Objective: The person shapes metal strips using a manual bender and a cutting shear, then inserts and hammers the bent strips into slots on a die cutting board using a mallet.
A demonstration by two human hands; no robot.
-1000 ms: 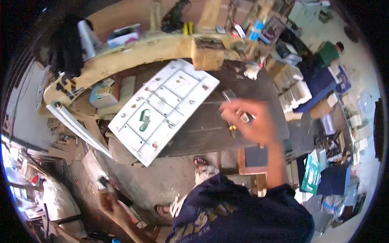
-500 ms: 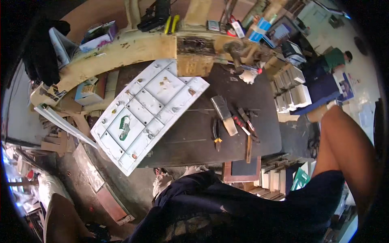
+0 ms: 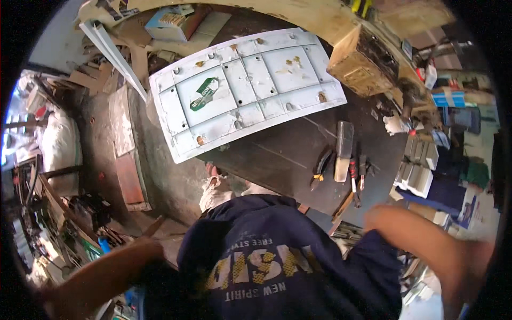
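Observation:
Neither of my hands shows; only my bare arms are in view. My left forearm point(image 3: 101, 274) runs off toward the lower left rim, and my right forearm point(image 3: 426, 232) bends out toward the right rim. In front of me a white ribbed plastic panel point(image 3: 250, 114) with a green sticker lies slanted on the dark bench top point(image 3: 277, 154), its left end jutting past the edge. To its right lie dark-handled pliers point(image 3: 321, 168), a dark block with a pale wooden end point(image 3: 343, 152), a red-and-black handled tool point(image 3: 353, 173) and another slim tool point(image 3: 362, 173).
A wooden block point(image 3: 362, 61) stands against the panel's far right corner. An open blue-and-white box point(image 3: 169, 24) sits behind the panel. White stacked pieces point(image 3: 416, 178) are at the right. A white sack point(image 3: 61, 144) and clutter fill the left side, beside a board point(image 3: 130, 176) on the floor.
My view has turned and tipped down toward my shirt, so the panel and tools appear rotated. Both elbows have come lower and closer in. The panel and tools look undisturbed on the bench.

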